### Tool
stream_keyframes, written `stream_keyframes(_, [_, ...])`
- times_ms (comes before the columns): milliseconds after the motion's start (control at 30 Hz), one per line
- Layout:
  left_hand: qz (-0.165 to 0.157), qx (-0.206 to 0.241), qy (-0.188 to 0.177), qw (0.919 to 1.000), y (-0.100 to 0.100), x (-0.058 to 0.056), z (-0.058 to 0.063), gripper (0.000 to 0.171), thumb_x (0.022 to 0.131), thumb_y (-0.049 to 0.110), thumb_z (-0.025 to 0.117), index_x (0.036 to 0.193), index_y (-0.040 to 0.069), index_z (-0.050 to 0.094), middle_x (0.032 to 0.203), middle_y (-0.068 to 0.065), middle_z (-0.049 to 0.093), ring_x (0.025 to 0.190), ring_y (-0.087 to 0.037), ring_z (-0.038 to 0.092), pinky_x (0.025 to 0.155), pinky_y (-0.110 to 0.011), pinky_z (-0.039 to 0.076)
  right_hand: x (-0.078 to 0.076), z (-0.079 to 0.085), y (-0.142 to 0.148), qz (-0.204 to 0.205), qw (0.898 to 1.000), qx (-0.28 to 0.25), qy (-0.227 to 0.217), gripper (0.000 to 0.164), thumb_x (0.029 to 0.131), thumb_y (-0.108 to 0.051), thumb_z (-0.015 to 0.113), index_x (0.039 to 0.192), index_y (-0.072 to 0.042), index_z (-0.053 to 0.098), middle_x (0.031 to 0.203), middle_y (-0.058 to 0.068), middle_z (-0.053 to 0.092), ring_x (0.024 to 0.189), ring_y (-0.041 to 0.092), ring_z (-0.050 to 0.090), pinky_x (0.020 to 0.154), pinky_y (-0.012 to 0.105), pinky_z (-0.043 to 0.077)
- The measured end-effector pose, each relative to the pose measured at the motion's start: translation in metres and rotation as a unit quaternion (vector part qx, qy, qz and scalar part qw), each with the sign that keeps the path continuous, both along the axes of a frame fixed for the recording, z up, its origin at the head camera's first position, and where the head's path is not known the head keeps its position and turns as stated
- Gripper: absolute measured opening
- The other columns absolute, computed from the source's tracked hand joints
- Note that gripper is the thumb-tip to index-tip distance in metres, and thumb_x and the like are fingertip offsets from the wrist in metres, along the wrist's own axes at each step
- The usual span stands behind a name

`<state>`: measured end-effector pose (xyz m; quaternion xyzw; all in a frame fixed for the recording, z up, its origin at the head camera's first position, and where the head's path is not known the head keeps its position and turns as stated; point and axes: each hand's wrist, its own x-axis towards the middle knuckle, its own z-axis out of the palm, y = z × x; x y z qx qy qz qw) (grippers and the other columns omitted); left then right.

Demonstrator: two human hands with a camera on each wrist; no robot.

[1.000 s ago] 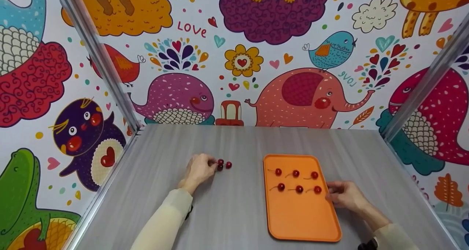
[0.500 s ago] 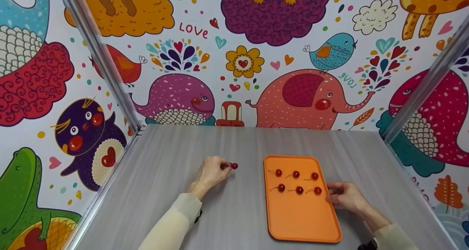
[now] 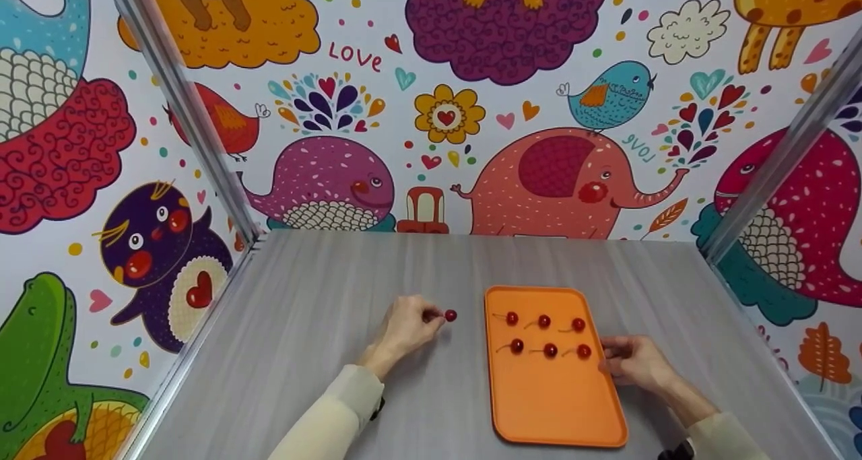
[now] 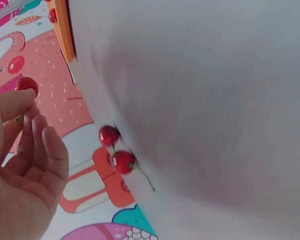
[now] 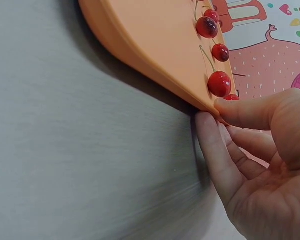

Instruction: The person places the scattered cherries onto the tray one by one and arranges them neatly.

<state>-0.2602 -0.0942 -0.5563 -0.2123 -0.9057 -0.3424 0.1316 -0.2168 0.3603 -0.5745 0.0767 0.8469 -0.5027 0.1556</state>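
My left hand pinches a red cherry between thumb and forefinger, left of the orange tray. In the left wrist view a green bit of stem shows below this cherry, and two more cherries lie on the table beyond the hand; the hand hides them in the head view. Two rows of cherries lie across the tray's far half, stems pointing left. At the tray's right edge, my right hand grips the rim, the thumb on top and the forefinger against the outside.
The grey table runs back to a wall printed with cartoon animals. Metal posts stand at the left and right corners. The tray's near half is bare orange surface.
My left hand has picked a cherry from the small group on the table and carried it right, towards the tray. The right hand and the tray keep their place.
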Motion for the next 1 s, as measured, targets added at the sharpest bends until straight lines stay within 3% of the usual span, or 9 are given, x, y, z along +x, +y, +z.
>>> stream_keyframes(200, [-0.019, -0.009, 0.006, 0.9998, 0.013, 0.006, -0.005, 0.005, 0.095, 0.009, 0.086, 0.092, 0.010, 0.090, 0.087, -0.003, 0.085, 0.075, -0.010, 0.072, 0.070, -0.024, 0.059, 0.000, -0.002, 0.003, 0.027, 0.999, -0.010, 0.017, 0.056, 0.099, 0.000, 0.078, 0.147, 0.021, 0.058, 0.106, 0.010, 0.074, 0.092, 0.014, 0.074, 0.079, 0.037, 0.070])
stream_keyframes(333, [-0.043, 0.004, 0.018, 0.9989, 0.021, 0.009, -0.006, 0.005, 0.094, 0.008, 0.087, 0.095, 0.011, 0.091, 0.088, -0.003, 0.087, 0.076, -0.011, 0.076, 0.071, -0.027, 0.063, 0.000, -0.002, 0.004, 0.022, 1.000, -0.010, 0.012, 0.056, 0.098, 0.000, 0.079, 0.147, 0.020, 0.059, 0.106, 0.009, 0.073, 0.092, 0.014, 0.073, 0.078, 0.036, 0.070])
stream_keyframes(367, [-0.054, 0.009, 0.030, 0.9981, 0.022, 0.003, -0.016, 0.004, 0.096, 0.014, 0.087, 0.095, 0.013, 0.091, 0.088, -0.001, 0.087, 0.076, -0.009, 0.076, 0.071, -0.026, 0.063, 0.000, -0.002, 0.004, 0.023, 1.000, -0.010, 0.010, 0.056, 0.098, -0.001, 0.079, 0.147, 0.020, 0.060, 0.106, 0.008, 0.073, 0.092, 0.014, 0.072, 0.079, 0.036, 0.070])
stream_keyframes(400, [-0.058, 0.011, 0.031, 0.9978, 0.024, 0.004, -0.016, 0.004, 0.096, 0.015, 0.088, 0.096, 0.014, 0.092, 0.088, 0.000, 0.087, 0.076, -0.008, 0.076, 0.071, -0.026, 0.063, 0.000, -0.001, 0.004, 0.022, 1.000, -0.010, 0.009, 0.056, 0.098, -0.001, 0.079, 0.147, 0.019, 0.060, 0.106, 0.008, 0.074, 0.092, 0.015, 0.073, 0.079, 0.036, 0.070])
stream_keyframes(567, [-0.073, 0.017, -0.001, 0.9972, 0.037, 0.009, -0.014, 0.005, 0.096, 0.017, 0.088, 0.098, 0.016, 0.092, 0.092, 0.000, 0.089, 0.079, -0.007, 0.079, 0.072, -0.022, 0.062, 0.000, -0.001, 0.004, 0.026, 1.000, -0.013, 0.004, 0.055, 0.099, -0.001, 0.078, 0.146, 0.019, 0.060, 0.105, 0.008, 0.074, 0.092, 0.015, 0.073, 0.080, 0.037, 0.070])
stream_keyframes(600, [-0.069, 0.016, -0.017, 0.9973, 0.041, 0.016, -0.003, 0.006, 0.094, 0.012, 0.088, 0.098, 0.015, 0.092, 0.092, -0.002, 0.089, 0.080, -0.008, 0.080, 0.072, -0.022, 0.063, 0.001, -0.001, 0.004, 0.025, 1.000, -0.013, 0.004, 0.054, 0.099, -0.001, 0.078, 0.146, 0.019, 0.061, 0.105, 0.008, 0.074, 0.092, 0.015, 0.073, 0.080, 0.038, 0.070])
stream_keyframes(1000, [-0.081, -0.017, -0.071, 0.9941, 0.074, 0.026, -0.002, 0.007, 0.098, 0.019, 0.088, 0.103, 0.019, 0.093, 0.099, 0.004, 0.089, 0.088, -0.003, 0.078, 0.082, -0.018, 0.062, -0.001, -0.001, 0.002, 0.011, 1.000, -0.002, 0.003, 0.054, 0.098, 0.000, 0.079, 0.147, 0.018, 0.061, 0.106, 0.010, 0.074, 0.091, 0.017, 0.071, 0.080, 0.038, 0.070])
